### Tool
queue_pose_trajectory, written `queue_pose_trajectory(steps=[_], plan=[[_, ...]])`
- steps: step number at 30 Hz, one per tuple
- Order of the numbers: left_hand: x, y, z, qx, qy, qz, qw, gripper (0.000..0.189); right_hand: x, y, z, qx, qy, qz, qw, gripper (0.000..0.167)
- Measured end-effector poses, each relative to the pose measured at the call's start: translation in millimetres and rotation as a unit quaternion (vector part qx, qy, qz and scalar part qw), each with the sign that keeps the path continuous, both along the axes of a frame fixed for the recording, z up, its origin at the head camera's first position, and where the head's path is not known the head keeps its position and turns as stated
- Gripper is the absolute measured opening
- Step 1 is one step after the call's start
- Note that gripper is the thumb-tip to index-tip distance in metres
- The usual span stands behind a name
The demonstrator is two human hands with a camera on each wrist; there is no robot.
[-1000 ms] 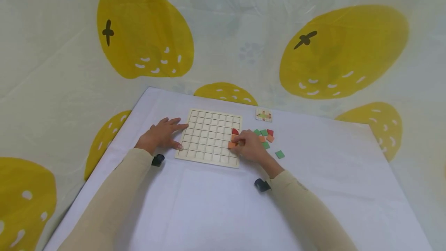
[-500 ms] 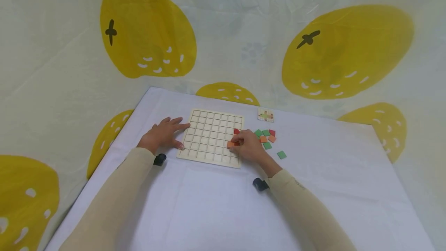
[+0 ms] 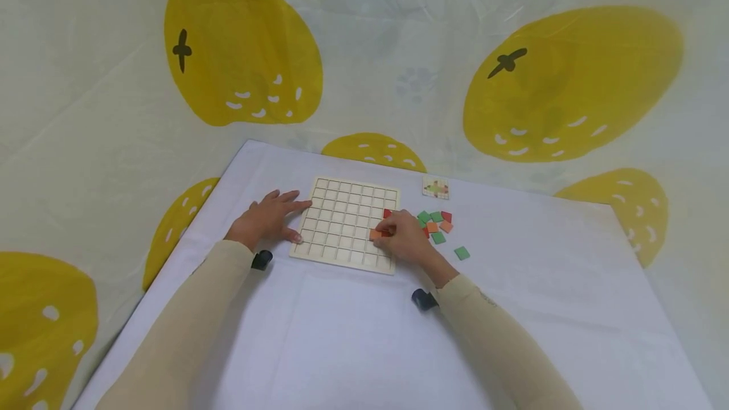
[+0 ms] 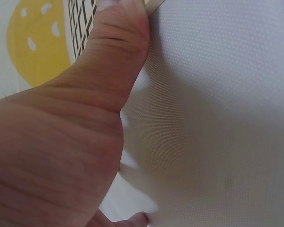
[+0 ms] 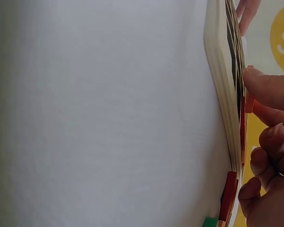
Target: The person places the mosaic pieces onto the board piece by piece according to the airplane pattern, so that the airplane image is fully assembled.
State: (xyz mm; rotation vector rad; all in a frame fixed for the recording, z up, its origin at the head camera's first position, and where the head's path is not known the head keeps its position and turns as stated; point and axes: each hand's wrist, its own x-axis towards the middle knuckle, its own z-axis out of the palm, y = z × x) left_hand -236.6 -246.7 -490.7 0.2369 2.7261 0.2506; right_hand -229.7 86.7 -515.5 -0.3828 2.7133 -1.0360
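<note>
A pale wooden grid board (image 3: 342,220) lies on the white table. My left hand (image 3: 266,219) rests at its left edge with fingers spread; the thumb (image 4: 120,28) touches the board's rim in the left wrist view. Over the board's right side, my right hand (image 3: 405,237) pinches an orange tile (image 3: 374,235) between thumb and finger. In the right wrist view, that orange tile (image 5: 249,102) stands close over the grid, the other fingers curled. A red tile (image 3: 387,213) sits in a right-side cell, partly hidden by the hand; another red piece shows under the fingers.
Right of the board lie several loose tiles: green tiles (image 3: 438,238), orange tiles (image 3: 446,227) and red tiles (image 3: 447,216). One green tile (image 3: 462,252) lies apart, nearer the front. A small pattern card (image 3: 435,187) is behind them, close to the table's back edge.
My right hand has shifted slightly left over the board with the orange tile, from the right-side cells inward. The left hand stays at the board's edge. The head view has shifted slightly.
</note>
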Motion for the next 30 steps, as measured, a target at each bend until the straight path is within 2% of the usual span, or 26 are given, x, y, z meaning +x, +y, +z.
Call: queue_pose_trajectory(steps=[19, 30], plan=[[2.4, 0.6, 3.9, 0.005, 0.004, -0.006, 1.0, 0.098, -6.1, -3.7, 0.0, 0.022, 0.002, 0.007, 0.9997, 0.029], [2.6, 0.7, 6.8, 0.011, -0.007, 0.002, 0.9999, 0.098, -4.9, -4.3, 3.7, -0.006, -0.006, 0.005, 1.0, 0.026]])
